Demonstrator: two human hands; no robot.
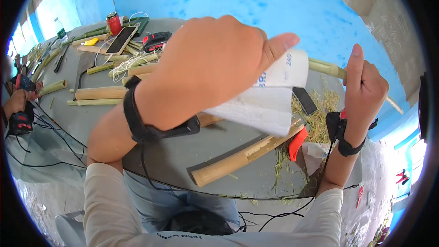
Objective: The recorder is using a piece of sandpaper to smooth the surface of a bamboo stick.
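Observation:
My left hand [201, 59] is raised over the table, closed round a folded sheet of white-backed sandpaper [265, 110]. The sheet wraps a thin green bamboo stick [324, 67], and its loose end hangs below my fist. Further right, my right hand [368, 82] grips the same stick, whose pale tip sticks out past the fingers. What lies inside my left fist is hidden. Under the hands a half-split bamboo piece [228, 163] lies slantwise near the front edge. Beside it are an orange-red object [297, 144] and a dark phone-like slab [304, 101] among bamboo shavings [327, 105].
Bamboo lengths [100, 93], white string [132, 64], a black-and-red battery pack [156, 41], a smartphone [122, 40] and a red can [113, 23] crowd the grey table's left. Another person's hand [17, 103] is at the far left by a power drill [24, 83]. Black cables trail below.

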